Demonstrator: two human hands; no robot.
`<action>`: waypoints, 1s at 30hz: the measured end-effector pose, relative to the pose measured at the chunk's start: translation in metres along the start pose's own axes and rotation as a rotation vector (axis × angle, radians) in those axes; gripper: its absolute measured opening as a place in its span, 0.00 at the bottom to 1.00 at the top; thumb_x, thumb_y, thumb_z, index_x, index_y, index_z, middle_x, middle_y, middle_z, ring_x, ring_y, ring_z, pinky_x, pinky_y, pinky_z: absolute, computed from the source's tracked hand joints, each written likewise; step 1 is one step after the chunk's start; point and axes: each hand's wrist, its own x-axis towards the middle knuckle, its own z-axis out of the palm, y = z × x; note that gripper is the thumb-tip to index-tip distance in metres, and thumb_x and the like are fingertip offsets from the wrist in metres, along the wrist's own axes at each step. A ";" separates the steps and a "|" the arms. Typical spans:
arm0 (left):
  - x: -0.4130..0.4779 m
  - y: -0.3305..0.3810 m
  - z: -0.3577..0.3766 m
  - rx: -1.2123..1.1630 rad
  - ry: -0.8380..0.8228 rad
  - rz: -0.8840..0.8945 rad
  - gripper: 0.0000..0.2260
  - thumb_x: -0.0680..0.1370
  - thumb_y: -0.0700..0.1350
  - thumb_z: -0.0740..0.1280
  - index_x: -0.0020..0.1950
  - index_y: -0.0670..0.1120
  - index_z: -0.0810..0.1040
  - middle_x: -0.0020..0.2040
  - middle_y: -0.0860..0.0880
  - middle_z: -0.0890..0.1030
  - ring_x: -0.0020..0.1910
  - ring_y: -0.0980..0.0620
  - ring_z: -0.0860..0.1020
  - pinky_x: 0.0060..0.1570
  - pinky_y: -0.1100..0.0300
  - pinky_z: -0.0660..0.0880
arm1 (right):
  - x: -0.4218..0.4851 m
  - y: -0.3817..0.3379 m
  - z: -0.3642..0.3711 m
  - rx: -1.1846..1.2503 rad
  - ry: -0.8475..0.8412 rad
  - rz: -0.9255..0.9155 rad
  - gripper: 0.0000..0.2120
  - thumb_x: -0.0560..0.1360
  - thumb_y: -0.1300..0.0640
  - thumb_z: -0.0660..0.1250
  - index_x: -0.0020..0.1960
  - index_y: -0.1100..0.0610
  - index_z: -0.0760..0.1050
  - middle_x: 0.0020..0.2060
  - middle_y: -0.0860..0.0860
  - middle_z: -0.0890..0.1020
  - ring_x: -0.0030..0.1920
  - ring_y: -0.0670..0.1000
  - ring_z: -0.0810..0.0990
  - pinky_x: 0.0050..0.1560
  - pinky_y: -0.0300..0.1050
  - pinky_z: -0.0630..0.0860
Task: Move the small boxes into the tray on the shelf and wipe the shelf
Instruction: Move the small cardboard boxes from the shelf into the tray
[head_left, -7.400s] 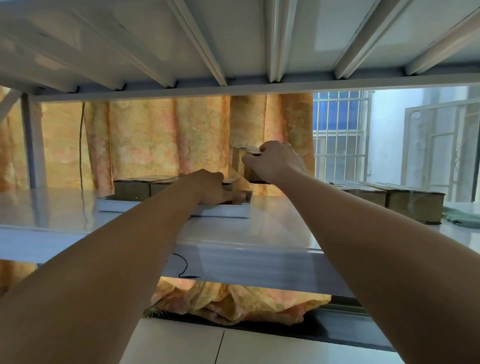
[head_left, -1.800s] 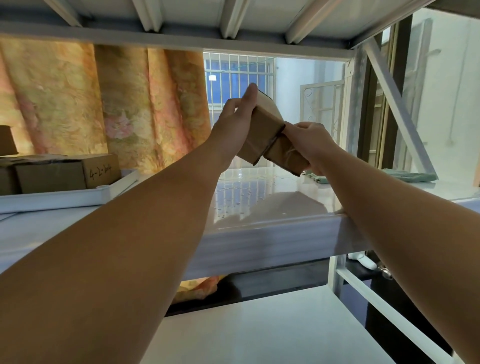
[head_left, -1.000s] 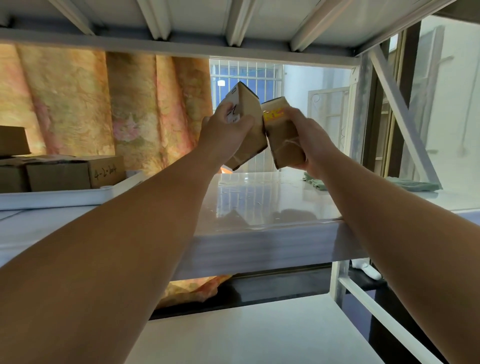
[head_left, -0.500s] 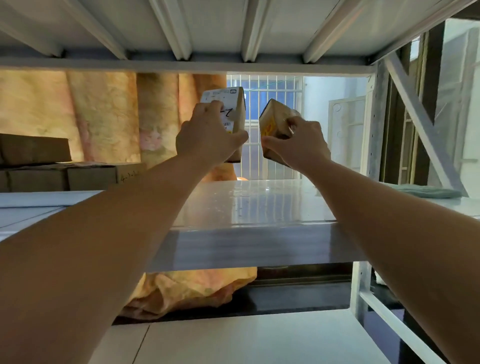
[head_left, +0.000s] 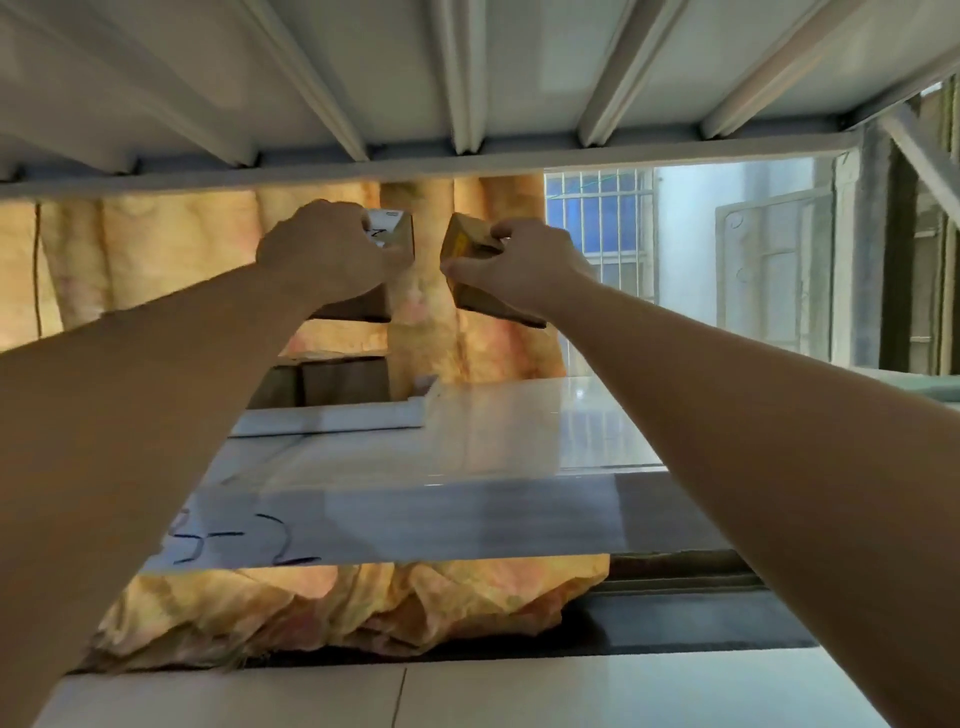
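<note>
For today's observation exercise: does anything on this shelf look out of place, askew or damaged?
Nothing looks damaged or spilled. Two small brown cardboard boxes are held tilted in mid-air, one in the left hand, one in the right hand, not yet in the white tray. Black handwriting marks the shelf's front edge.

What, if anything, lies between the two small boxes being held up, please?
Nothing lies between them: the head view shows only open air and the orange curtain behind, between the left hand's box and the right hand's box.
</note>
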 end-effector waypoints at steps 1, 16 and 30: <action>0.004 -0.014 -0.006 0.011 -0.030 0.001 0.27 0.74 0.61 0.62 0.66 0.46 0.73 0.63 0.43 0.76 0.57 0.42 0.74 0.48 0.53 0.70 | 0.003 -0.012 0.009 -0.021 -0.025 -0.012 0.33 0.66 0.34 0.69 0.63 0.52 0.73 0.48 0.47 0.77 0.48 0.50 0.76 0.50 0.46 0.76; 0.012 -0.116 -0.002 -0.003 -0.203 0.112 0.28 0.71 0.68 0.59 0.57 0.47 0.77 0.52 0.46 0.79 0.47 0.46 0.76 0.39 0.57 0.71 | 0.010 -0.097 0.112 -0.247 0.028 0.101 0.35 0.64 0.28 0.64 0.60 0.52 0.75 0.54 0.52 0.77 0.47 0.53 0.78 0.41 0.45 0.75; 0.028 -0.116 0.028 0.145 -0.314 -0.054 0.37 0.72 0.70 0.50 0.64 0.44 0.74 0.62 0.40 0.76 0.60 0.39 0.74 0.60 0.47 0.67 | 0.025 -0.083 0.131 -0.320 0.081 0.129 0.35 0.64 0.25 0.59 0.56 0.51 0.76 0.46 0.49 0.81 0.45 0.52 0.79 0.40 0.44 0.73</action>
